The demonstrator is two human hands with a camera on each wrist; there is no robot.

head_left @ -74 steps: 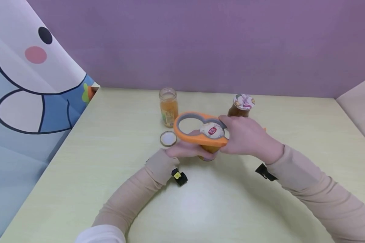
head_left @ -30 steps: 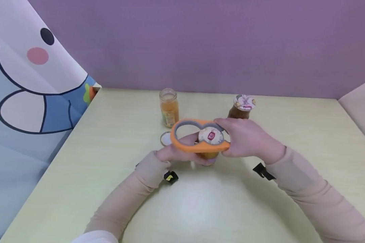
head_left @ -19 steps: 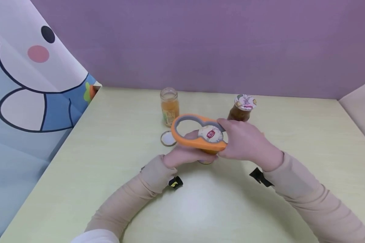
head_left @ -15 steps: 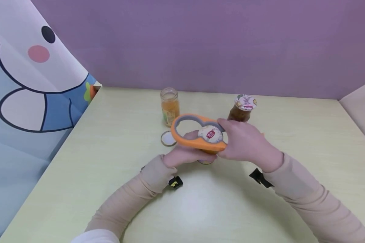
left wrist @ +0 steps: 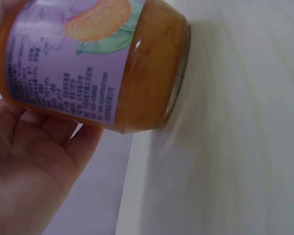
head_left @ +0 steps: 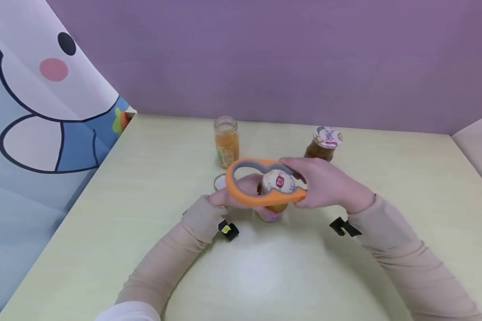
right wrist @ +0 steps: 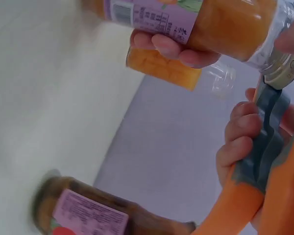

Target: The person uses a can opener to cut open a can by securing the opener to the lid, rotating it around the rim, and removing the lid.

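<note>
Purple-labelled citrus jar [left wrist: 73, 63]: left hand [head_left: 241, 192] wraps it, fingers curled; right hand [head_left: 330, 183] grips orange-and-grey opener [head_left: 265, 199] around its lid [head_left: 279, 180]. 1 lidless jar [head_left: 227, 146], 1 brown jar [head_left: 320, 152] behind.

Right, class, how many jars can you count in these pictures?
3. The held jar is in the left hand; the open jar stands farther back on the left; the brown jar stands back right, partly behind the right hand. Others could be hidden, but none shows.
</note>
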